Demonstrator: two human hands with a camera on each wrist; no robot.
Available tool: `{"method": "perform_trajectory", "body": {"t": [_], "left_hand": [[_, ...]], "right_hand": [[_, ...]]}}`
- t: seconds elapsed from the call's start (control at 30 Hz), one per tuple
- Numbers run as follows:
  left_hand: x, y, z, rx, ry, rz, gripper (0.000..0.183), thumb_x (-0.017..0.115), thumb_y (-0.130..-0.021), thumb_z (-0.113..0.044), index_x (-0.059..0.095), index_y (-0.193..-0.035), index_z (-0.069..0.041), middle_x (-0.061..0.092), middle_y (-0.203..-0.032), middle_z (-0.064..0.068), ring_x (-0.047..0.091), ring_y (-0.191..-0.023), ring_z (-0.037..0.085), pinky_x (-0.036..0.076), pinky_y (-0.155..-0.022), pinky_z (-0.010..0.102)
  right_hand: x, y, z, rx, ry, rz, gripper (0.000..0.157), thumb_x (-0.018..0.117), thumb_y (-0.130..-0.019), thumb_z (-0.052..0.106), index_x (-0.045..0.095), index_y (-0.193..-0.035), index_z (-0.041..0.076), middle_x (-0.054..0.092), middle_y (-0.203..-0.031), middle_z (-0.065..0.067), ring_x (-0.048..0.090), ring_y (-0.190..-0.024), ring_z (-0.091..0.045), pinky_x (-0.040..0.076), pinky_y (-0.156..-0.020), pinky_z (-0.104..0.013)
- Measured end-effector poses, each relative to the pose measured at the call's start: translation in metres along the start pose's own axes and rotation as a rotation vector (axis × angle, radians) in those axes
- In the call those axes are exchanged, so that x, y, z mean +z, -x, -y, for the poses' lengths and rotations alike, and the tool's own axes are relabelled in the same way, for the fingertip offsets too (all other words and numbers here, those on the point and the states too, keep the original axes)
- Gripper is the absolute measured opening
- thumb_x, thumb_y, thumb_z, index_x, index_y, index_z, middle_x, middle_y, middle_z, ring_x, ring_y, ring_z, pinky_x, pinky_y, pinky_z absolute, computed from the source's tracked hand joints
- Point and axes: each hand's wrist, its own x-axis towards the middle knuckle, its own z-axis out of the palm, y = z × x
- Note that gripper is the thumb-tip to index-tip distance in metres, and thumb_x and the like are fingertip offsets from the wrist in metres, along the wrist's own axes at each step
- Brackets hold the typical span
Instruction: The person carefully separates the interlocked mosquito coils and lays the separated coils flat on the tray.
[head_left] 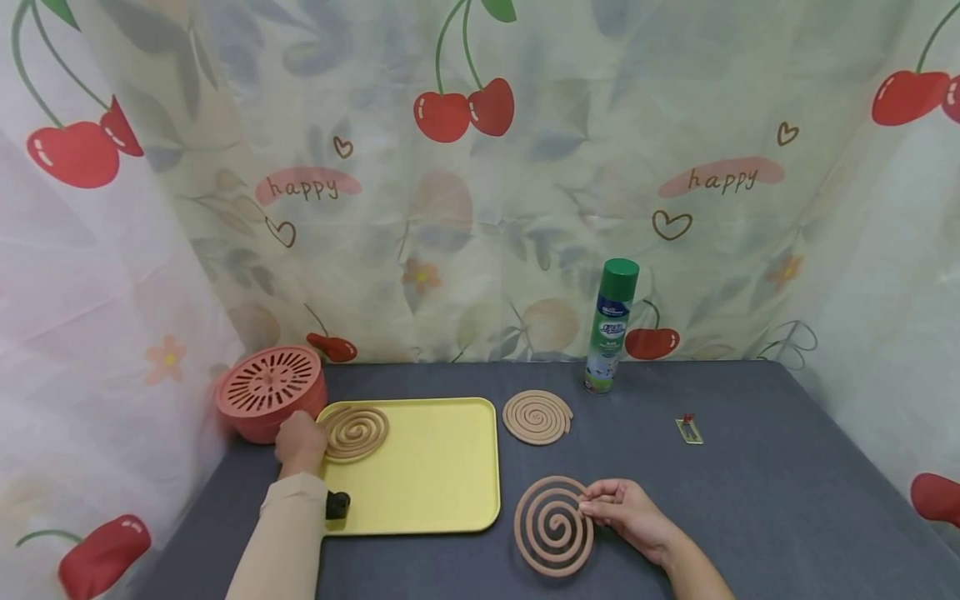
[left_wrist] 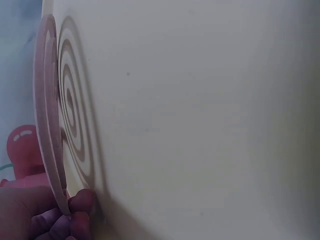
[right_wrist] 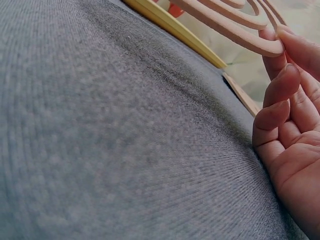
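Observation:
My left hand pinches the edge of a brown mosquito coil over the left end of a yellow tray. In the left wrist view this coil stands edge-on above the tray, its spiral shadow falling beside it. To the right of the tray, my right hand holds another mosquito coil by its right rim. The right wrist view shows thumb and fingertips pinching this coil, raised off the cloth. Behind it, a round, tightly wound coil lies flat on the table.
A pink round container with a slotted lid stands left of the tray, close to my left hand. At the back stands a green spray can. A small metal piece with a red part lies farther right. A printed curtain hangs behind.

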Motion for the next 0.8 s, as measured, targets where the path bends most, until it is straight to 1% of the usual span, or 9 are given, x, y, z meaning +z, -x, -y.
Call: {"method": "perform_trajectory", "body": {"t": [0.13, 0.23, 0.4, 0.57, 0.8], "left_hand": [[0.0011, -0.0003, 0.0005, -0.004, -0.009, -0.006, 0.019, 0.053, -0.087, -0.006, 0.061, -0.093, 0.009, 0.063, -0.092, 0.028, 0.061, -0.083, 0.04, 0.048, -0.07, 0.05], [0.0021, -0.0015, 0.0014, -0.001, -0.014, -0.006, 0.02, 0.051, -0.088, -0.007, 0.061, -0.094, 0.01, 0.063, -0.092, 0.027, 0.062, -0.083, 0.04, 0.049, -0.071, 0.05], [0.0006, -0.0014, 0.0011, 0.018, -0.035, -0.009, 0.024, 0.051, -0.089, -0.01, 0.061, -0.098, 0.011, 0.063, -0.093, 0.029, 0.062, -0.084, 0.041, 0.05, -0.07, 0.051], [-0.0016, -0.0004, 0.0005, 0.045, -0.079, -0.014, 0.024, 0.052, -0.089, -0.009, 0.061, -0.098, 0.011, 0.064, -0.092, 0.029, 0.063, -0.083, 0.041, 0.051, -0.068, 0.05], [0.0012, -0.0017, 0.0017, 0.063, -0.108, -0.044, 0.025, 0.053, -0.089, -0.011, 0.062, -0.098, 0.01, 0.065, -0.092, 0.029, 0.063, -0.083, 0.041, 0.051, -0.068, 0.05]], "right_hand": [[0.0006, 0.0, 0.0004, 0.004, -0.007, -0.006, 0.011, 0.06, -0.088, 0.006, 0.065, -0.087, 0.016, 0.069, -0.082, 0.01, 0.056, -0.069, 0.001, 0.045, -0.066, -0.017], [0.0013, 0.0003, 0.0009, 0.007, -0.01, -0.011, 0.01, 0.06, -0.088, 0.007, 0.065, -0.087, 0.016, 0.069, -0.082, 0.01, 0.057, -0.069, 0.001, 0.046, -0.066, -0.017], [0.002, 0.0011, 0.002, 0.01, -0.004, -0.016, 0.009, 0.061, -0.087, 0.008, 0.065, -0.087, 0.016, 0.069, -0.081, 0.01, 0.056, -0.069, 0.001, 0.046, -0.066, -0.017], [0.0018, 0.0015, 0.002, 0.01, -0.001, -0.014, 0.009, 0.061, -0.087, 0.008, 0.065, -0.087, 0.016, 0.069, -0.081, 0.01, 0.057, -0.069, 0.001, 0.046, -0.066, -0.017], [0.001, 0.0012, -0.0006, 0.011, 0.008, -0.012, 0.009, 0.061, -0.088, 0.008, 0.065, -0.088, 0.016, 0.069, -0.082, 0.01, 0.057, -0.07, 0.001, 0.046, -0.066, -0.017]]}}
